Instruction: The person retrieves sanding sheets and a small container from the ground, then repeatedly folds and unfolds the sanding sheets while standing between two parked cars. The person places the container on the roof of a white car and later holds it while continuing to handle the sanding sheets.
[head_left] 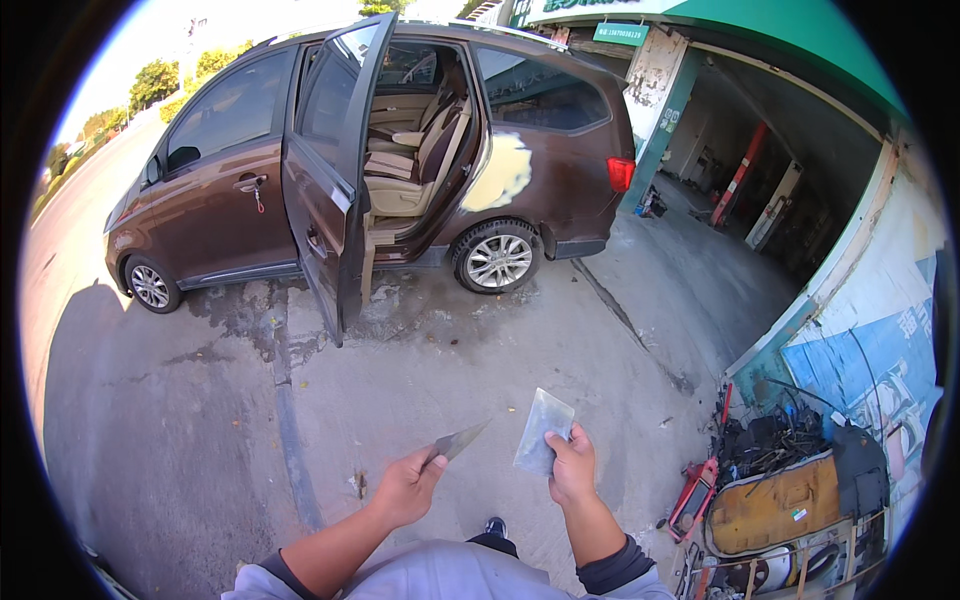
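Head: left grip (406, 486) holds grey blade (457, 442); right grip (572, 467), pale plate (540, 432).

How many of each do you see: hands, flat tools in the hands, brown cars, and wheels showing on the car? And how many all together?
Hands: 2 (left hand, right hand)
Flat tools: 2 (darker tool, paler tool)
Brown car: 1
Car wheels showing: 2 (front wheel, rear wheel)
Total: 7

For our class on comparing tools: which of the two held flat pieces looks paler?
The rectangular sheet in the right hand: whitish, while the flat piece in the left hand looks darker.
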A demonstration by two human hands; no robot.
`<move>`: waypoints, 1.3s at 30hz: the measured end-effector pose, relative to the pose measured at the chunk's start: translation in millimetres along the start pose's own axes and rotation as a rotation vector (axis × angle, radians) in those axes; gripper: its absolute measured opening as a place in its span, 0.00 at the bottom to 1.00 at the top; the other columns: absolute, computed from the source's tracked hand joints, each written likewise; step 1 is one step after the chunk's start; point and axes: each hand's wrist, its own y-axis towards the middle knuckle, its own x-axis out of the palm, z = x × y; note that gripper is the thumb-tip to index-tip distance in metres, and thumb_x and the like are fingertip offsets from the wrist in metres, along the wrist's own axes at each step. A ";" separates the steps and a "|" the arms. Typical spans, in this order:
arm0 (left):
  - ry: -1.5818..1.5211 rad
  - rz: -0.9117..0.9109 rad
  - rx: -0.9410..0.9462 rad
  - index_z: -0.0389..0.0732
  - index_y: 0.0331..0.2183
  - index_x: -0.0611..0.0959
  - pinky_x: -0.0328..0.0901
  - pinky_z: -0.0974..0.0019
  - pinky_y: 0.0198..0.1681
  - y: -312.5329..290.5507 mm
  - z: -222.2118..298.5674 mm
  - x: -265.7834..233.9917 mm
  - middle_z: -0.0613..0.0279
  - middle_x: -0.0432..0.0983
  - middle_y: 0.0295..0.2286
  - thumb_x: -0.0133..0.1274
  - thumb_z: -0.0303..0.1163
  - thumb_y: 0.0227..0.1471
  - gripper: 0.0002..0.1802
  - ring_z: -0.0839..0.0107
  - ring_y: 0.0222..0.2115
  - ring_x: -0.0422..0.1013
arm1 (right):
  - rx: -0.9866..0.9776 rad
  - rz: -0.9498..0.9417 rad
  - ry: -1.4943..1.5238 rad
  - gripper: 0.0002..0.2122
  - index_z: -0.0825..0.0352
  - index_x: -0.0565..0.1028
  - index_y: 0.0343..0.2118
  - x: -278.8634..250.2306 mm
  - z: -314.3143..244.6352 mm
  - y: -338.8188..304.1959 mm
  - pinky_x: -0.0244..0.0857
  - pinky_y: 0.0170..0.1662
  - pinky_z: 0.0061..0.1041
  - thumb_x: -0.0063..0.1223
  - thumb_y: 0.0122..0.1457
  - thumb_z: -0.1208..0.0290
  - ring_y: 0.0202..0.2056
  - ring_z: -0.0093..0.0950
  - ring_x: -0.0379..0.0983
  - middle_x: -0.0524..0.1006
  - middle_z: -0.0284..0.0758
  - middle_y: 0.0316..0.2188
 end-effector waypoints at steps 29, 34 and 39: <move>0.079 0.047 0.046 0.41 0.62 0.77 0.73 0.53 0.46 -8.2 29.7 11.9 0.38 0.81 0.43 0.46 0.34 0.71 0.23 0.45 0.42 0.80 | -1.184 -0.505 -0.979 0.35 0.74 0.65 0.68 71.2 -20.0 -46.4 0.64 0.69 0.45 0.47 0.52 0.92 0.67 0.54 0.66 0.68 0.56 0.66; 0.101 0.072 0.284 0.41 0.62 0.78 0.72 0.57 0.39 -6.3 24.6 15.6 0.42 0.80 0.34 0.48 0.33 0.70 0.22 0.51 0.33 0.79 | -0.968 -0.313 -1.066 0.34 0.74 0.68 0.66 67.2 -18.6 -49.3 0.65 0.68 0.45 0.49 0.52 0.92 0.65 0.51 0.68 0.70 0.54 0.65; 0.089 0.206 0.176 0.40 0.60 0.79 0.71 0.57 0.34 -0.7 17.3 9.5 0.44 0.79 0.28 0.48 0.33 0.70 0.21 0.52 0.27 0.77 | -1.078 -0.565 -0.983 0.33 0.74 0.67 0.67 59.4 -20.4 -74.3 0.65 0.69 0.42 0.49 0.53 0.91 0.65 0.50 0.69 0.71 0.54 0.65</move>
